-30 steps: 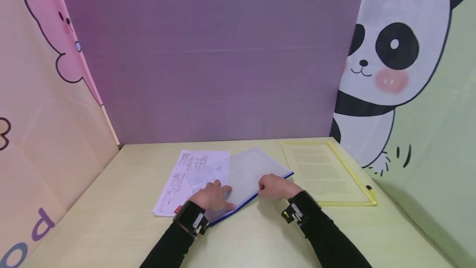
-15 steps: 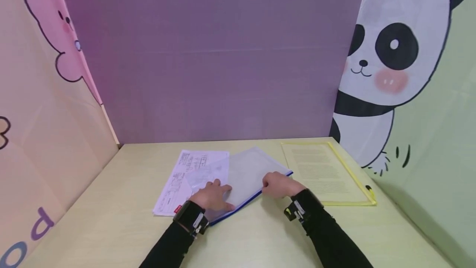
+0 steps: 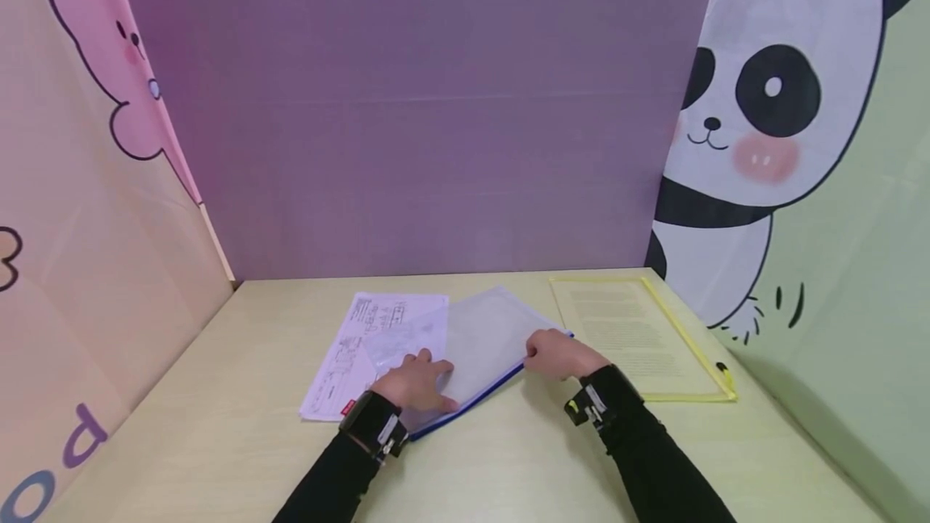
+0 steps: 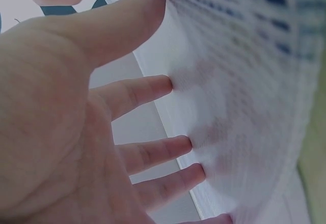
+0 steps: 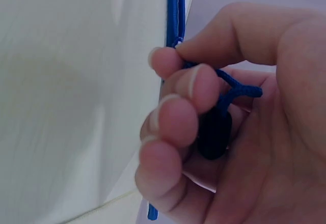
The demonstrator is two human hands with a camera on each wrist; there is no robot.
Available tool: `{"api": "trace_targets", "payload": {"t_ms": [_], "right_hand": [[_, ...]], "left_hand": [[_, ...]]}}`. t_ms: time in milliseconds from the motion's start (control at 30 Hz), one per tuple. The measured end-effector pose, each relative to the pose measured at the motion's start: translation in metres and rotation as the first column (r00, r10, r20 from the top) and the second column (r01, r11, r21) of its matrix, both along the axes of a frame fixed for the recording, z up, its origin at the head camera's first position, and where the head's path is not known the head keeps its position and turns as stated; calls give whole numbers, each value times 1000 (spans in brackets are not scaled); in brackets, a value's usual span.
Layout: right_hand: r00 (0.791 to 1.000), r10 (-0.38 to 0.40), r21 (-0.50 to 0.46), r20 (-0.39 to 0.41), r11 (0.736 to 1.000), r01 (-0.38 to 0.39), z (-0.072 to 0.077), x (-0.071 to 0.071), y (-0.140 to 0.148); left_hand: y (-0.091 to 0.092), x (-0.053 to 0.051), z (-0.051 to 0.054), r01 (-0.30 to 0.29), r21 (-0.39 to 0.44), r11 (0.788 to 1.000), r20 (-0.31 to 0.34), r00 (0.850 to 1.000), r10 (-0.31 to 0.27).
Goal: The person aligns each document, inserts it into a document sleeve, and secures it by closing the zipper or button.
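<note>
On the pale wood-look bench (image 3: 240,394), the left hand (image 3: 411,385) rests spread at eight o'clock on the translucent blue-zipped mesh pouch (image 3: 483,329), while the right hand (image 3: 558,354) pinches its blue cord zip pull (image 5: 235,88) at three o'clock.

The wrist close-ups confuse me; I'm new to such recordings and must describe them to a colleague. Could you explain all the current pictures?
There is no machine, just a bare left hand and right hand. The wide picture comes from a camera worn on the head; the close-ups, from one on each wrist. On the table lie a see-through blue-edged pouch, printed paper overlapped by it, and a yellow-edged pouch with printed text showing through. The left hand touches the blue-edged pouch with spread fingers; the right pinches at its blue zipper, with a blue cord pull hanging inside the curled fingers.
</note>
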State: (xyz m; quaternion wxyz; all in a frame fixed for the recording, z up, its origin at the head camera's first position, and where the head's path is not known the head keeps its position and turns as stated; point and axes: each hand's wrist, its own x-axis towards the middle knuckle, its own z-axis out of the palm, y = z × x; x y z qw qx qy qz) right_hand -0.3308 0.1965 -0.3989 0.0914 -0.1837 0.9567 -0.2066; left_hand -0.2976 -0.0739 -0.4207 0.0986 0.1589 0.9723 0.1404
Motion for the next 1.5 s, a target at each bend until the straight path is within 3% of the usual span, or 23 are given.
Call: {"api": "trace_targets", "payload": {"t_ms": [333,967,1267,1500], "right_hand": [[1000,8,-23,-18,1000,-8,1,-3,7],[998,-36,-87,45,995,40,2,-9,23],[999,-31,-15,-16,999,30,-1,-14,24],[999,-39,-11,-21,999,38,-3,-17,28]], "left_hand": [[0,0,0,-15,-4,1000,3,1000,15],[0,0,0,-5,-2,1000,8,1000,5],[0,-3,-1,9,-7,1000,-1,1000,-9],[0,-1,-1,5,-7,1000,-1,1000,-5]]}}
